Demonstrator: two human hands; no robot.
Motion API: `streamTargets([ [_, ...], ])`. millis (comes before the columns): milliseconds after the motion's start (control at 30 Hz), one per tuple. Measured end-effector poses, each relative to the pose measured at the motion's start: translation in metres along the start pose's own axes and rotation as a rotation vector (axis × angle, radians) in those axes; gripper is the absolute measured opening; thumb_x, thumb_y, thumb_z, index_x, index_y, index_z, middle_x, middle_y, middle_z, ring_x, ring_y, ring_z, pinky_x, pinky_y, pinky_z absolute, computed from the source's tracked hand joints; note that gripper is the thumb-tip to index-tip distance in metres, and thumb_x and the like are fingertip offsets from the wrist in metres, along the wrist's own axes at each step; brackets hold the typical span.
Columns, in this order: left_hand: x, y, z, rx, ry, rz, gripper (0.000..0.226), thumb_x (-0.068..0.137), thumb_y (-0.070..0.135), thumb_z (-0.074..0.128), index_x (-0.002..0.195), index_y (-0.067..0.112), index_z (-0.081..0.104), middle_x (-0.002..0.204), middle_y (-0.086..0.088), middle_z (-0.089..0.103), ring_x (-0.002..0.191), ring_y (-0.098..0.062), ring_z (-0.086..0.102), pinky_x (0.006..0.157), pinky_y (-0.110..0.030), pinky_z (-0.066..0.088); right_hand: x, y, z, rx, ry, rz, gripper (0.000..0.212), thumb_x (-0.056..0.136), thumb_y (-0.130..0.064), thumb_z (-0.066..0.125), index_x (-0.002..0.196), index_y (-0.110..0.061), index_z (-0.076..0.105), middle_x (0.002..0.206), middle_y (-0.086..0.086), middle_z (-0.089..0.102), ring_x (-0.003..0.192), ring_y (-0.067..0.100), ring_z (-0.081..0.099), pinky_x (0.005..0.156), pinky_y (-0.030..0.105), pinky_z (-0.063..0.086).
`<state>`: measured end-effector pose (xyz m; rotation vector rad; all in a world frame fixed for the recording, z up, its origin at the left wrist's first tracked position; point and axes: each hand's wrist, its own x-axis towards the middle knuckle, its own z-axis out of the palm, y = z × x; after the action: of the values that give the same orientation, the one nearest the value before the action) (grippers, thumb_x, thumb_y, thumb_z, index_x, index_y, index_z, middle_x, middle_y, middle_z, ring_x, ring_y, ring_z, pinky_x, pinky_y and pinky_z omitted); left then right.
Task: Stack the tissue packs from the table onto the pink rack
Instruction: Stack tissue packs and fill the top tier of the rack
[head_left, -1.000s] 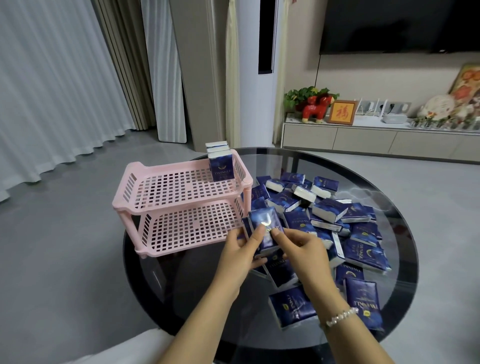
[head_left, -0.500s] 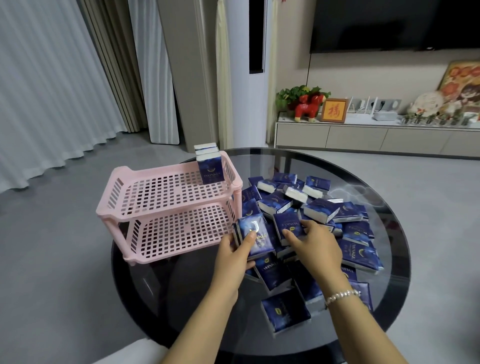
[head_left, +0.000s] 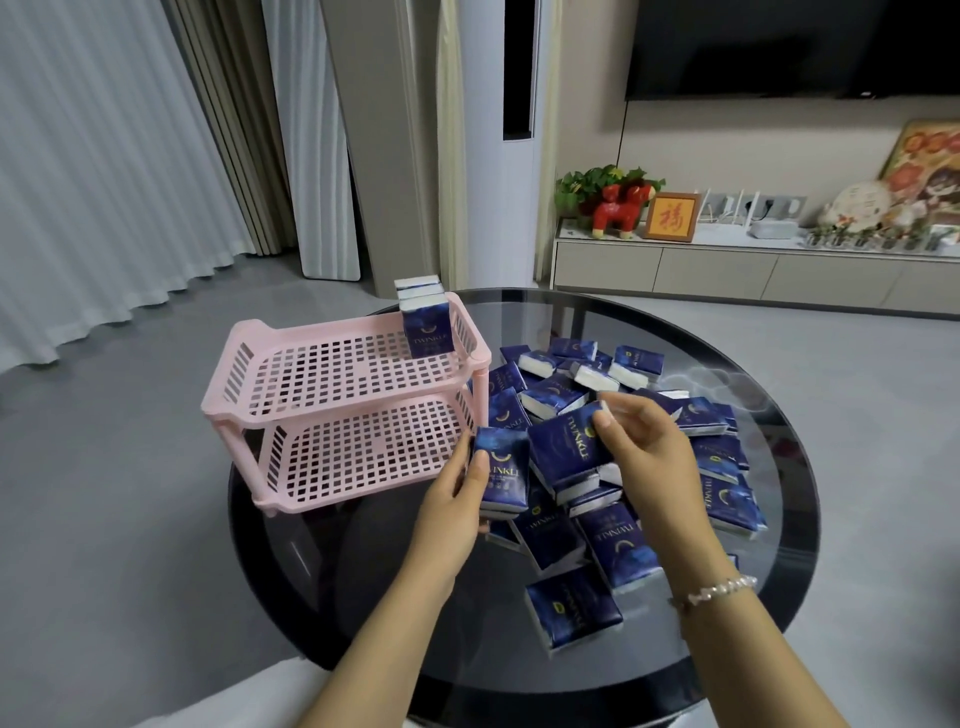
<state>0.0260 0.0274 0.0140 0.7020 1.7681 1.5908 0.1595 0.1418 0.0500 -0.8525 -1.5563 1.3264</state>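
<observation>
Living room, round dark glass tabletop (head_left: 727, 670) with a pink rack (head_left: 291, 364) of two tiers at its left edge. Left hand (head_left: 452, 512) grips one upright tissue pack (head_left: 504, 470) just right of the rack's lower tier; right hand (head_left: 647, 441) pinches a second pack (head_left: 569, 449) lifted off the loose pile (head_left: 623, 415), tilted, beside the first. Step in hand looks like gathering packs before loading. A few packed ones (head_left: 425, 322) already stand upright in the top tier's far right corner; rest of both tiers bare, so task is early, most packs still on the tabletop. Next move likely needs the held packs squared together, then carried up over the rack's rim and set next to the standing ones without knocking them. Rack's right corner post (head_left: 480, 389) sits between hands and shelf; soft wrappers may slip. Behind: TV cabinet (head_left: 727, 270), red horse figure (head_left: 621, 208), curtains (head_left: 104, 156).
</observation>
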Motion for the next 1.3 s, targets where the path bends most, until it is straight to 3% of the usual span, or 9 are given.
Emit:
streamTargets([
  [133, -0.007, 0.008, 0.002, 0.014, -0.114, 0.001, 0.044, 0.099, 0.041, 0.037, 0.143, 0.041, 0.034, 0.131, 0.024, 0.037, 0.103, 0.015, 0.042, 0.068, 0.002, 0.04, -0.001, -0.007, 0.008, -0.031, -0.21, -0.034, 0.017, 0.092, -0.016, 0.058, 0.098, -0.028, 0.068, 0.098, -0.008, 0.072, 0.09, 0.002, 0.065, 0.079, 0.016, 0.052],
  [233, -0.006, 0.005, 0.003, 0.027, -0.141, 0.012, 0.043, 0.097, 0.045, 0.036, 0.14, 0.044, 0.035, 0.137, 0.027, 0.033, 0.127, 0.006, 0.034, 0.105, -0.017, 0.029, -0.001, -0.006, 0.017, -0.121, -0.229, -0.103, 0.017, 0.09, -0.018, 0.061, 0.098, -0.03, 0.069, 0.097, -0.012, 0.071, 0.089, -0.006, 0.064, 0.077, 0.011, 0.049],
  [300, -0.006, 0.005, 0.005, 0.016, -0.152, -0.002, 0.046, 0.09, 0.059, 0.034, 0.136, 0.052, 0.036, 0.147, 0.022, 0.033, 0.135, -0.005, 0.035, 0.113, -0.035, 0.031, -0.001, -0.002, 0.023, -0.177, -0.219, -0.113, 0.017, 0.089, -0.023, 0.062, 0.104, -0.026, 0.071, 0.102, -0.011, 0.071, 0.094, -0.003, 0.064, 0.082, 0.018, 0.051],
  [467, -0.003, 0.006, 0.007, -0.047, -0.196, -0.04, 0.075, 0.072, 0.084, 0.031, 0.138, 0.05, 0.039, 0.139, 0.008, 0.052, 0.122, -0.017, 0.054, 0.074, -0.028, 0.055, 0.002, 0.008, 0.026, -0.298, -0.218, -0.167, 0.022, 0.087, -0.029, 0.063, 0.108, -0.032, 0.07, 0.107, -0.014, 0.07, 0.104, 0.006, 0.061, 0.093, 0.037, 0.05],
  [600, -0.002, 0.004, 0.009, -0.024, -0.228, -0.038, 0.08, 0.062, 0.083, 0.055, 0.135, 0.055, 0.039, 0.142, 0.019, 0.046, 0.13, -0.009, 0.045, 0.11, -0.046, 0.037, 0.005, 0.009, 0.024, -0.242, -0.23, -0.17, 0.02, 0.085, -0.023, 0.067, 0.104, -0.028, 0.072, 0.106, -0.009, 0.071, 0.105, 0.003, 0.063, 0.093, 0.037, 0.051],
  [833, -0.003, 0.001, 0.016, -0.025, -0.172, -0.017, 0.051, 0.091, 0.043, 0.053, 0.14, 0.045, 0.038, 0.135, 0.019, 0.053, 0.117, -0.002, 0.054, 0.093, -0.032, 0.049, 0.0, 0.006, 0.007, -0.084, -0.183, -0.026, 0.019, 0.087, -0.024, 0.064, 0.103, -0.032, 0.069, 0.096, -0.009, 0.071, 0.089, 0.002, 0.065, 0.076, 0.015, 0.051],
  [1000, -0.017, -0.008, 0.019, -0.066, -0.082, -0.044, 0.041, 0.095, 0.033, 0.05, 0.134, 0.043, 0.039, 0.116, 0.012, 0.064, 0.086, -0.004, 0.063, 0.064, -0.022, 0.049, -0.018, 0.022, -0.029, -0.515, -0.106, 0.069, 0.019, 0.084, -0.028, 0.069, 0.101, -0.021, 0.072, 0.077, -0.005, 0.065, 0.063, -0.001, 0.054, 0.053, 0.006, 0.041],
  [1200, -0.035, -0.019, 0.025, -0.089, 0.008, -0.05, 0.044, 0.094, 0.033, 0.051, 0.137, 0.036, 0.042, 0.124, 0.012, 0.06, 0.103, -0.005, 0.06, 0.065, -0.02, 0.045, -0.048, 0.034, -0.044, -1.138, -0.116, 0.133, 0.047, 0.079, -0.057, 0.063, 0.113, -0.025, 0.057, 0.108, -0.004, 0.061, 0.107, 0.018, 0.052, 0.071, 0.028, 0.043],
  [1300, -0.041, -0.022, 0.025, -0.087, 0.032, -0.049, 0.043, 0.094, 0.033, 0.052, 0.135, 0.038, 0.041, 0.124, 0.013, 0.059, 0.105, -0.005, 0.06, 0.066, -0.021, 0.044, -0.057, 0.035, -0.045, -1.229, -0.109, 0.128, 0.052, 0.079, -0.065, 0.056, 0.116, -0.028, 0.051, 0.105, -0.006, 0.063, 0.11, 0.019, 0.048, 0.07, 0.029, 0.042],
])
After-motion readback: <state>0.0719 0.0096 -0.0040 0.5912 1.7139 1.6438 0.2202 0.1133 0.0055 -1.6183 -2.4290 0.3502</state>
